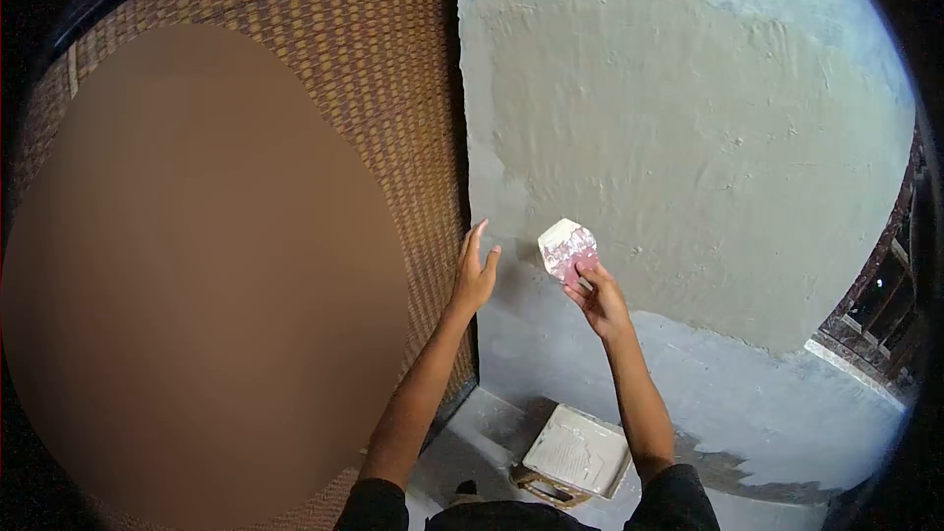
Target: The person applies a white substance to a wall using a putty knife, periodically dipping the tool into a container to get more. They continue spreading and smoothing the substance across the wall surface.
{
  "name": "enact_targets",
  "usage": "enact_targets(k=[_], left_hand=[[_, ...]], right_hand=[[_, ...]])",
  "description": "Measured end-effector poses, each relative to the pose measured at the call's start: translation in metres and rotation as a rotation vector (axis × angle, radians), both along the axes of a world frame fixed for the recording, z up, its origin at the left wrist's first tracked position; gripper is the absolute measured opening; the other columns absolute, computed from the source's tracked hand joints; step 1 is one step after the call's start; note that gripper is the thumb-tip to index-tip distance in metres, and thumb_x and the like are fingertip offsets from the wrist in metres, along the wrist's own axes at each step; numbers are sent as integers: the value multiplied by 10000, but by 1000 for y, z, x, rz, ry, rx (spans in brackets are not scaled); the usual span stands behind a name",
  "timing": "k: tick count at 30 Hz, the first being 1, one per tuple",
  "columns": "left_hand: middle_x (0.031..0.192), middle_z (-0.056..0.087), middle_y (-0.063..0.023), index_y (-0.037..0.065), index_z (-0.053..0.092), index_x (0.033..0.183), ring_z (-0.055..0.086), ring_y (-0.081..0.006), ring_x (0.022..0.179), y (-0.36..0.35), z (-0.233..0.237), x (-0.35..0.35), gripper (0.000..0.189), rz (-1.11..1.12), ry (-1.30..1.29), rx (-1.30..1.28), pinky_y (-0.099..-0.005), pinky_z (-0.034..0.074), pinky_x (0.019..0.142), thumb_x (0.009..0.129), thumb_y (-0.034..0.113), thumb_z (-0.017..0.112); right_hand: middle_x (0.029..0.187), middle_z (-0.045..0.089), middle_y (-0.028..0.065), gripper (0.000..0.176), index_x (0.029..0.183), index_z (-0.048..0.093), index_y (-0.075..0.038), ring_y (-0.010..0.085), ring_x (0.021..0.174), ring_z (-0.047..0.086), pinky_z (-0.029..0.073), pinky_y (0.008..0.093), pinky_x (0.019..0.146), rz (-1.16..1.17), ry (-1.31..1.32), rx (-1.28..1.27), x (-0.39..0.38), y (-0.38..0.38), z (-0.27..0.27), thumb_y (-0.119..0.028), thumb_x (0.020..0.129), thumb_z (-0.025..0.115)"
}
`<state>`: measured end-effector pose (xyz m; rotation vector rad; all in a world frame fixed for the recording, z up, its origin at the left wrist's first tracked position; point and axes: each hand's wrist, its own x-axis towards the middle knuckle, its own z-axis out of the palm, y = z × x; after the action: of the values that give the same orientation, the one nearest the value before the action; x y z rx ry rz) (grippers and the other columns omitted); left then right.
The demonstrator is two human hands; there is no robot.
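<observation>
A small pinkish-red scraper (563, 245) with pale paste smeared over its upper part is held in my right hand (602, 303), in front of the wall. My left hand (477, 270) is raised near the wall's left edge, its fingers apart and nothing in it. Behind the scraper, the wall (787, 393) carries a large grey-beige coat of wet plaster (678, 138) with small lumps and ridges. The bluish-grey surface shows above and below the coat.
A tray (578, 447) of pale paste rests on a small stool (551, 489) on the floor below. To the left stands a woven mat wall (393, 69), partly covered by a large blurred brown oval. Dark barred framework (890, 295) is at the right edge.
</observation>
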<state>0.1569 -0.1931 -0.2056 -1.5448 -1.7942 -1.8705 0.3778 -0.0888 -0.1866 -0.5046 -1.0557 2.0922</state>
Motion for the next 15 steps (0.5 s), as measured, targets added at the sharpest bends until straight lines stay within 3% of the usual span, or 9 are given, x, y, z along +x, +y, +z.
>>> enact_targets(k=[7, 10, 15], left_hand=[[1416, 413, -209, 3, 371, 1410, 377, -355, 1334, 10, 9, -44, 508, -21, 36, 27, -428, 300, 1108, 954, 174, 518], [1415, 413, -208, 3, 368, 1410, 384, -358, 1326, 15, 7, -51, 509, -35, 30, 61, -430, 300, 1107, 954, 173, 517], [1419, 405, -207, 5, 359, 1414, 389, -359, 1317, 24, 13, -66, 504, -50, 82, 57, -433, 289, 1113, 958, 166, 502]], right_hand=[[1111, 610, 83, 336, 1258, 522, -32, 194, 874, 649, 599, 321, 783, -35, -33, 79, -51, -5, 5, -78, 927, 556], [1114, 599, 53, 306, 1231, 541, -57, 210, 920, 635, 569, 362, 852, -17, -73, 159, -60, 2, 4, -98, 929, 562], [1006, 643, 46, 234, 1152, 603, -44, 164, 876, 636, 562, 346, 846, -107, -90, 278, -79, -1, 12, -144, 942, 583]])
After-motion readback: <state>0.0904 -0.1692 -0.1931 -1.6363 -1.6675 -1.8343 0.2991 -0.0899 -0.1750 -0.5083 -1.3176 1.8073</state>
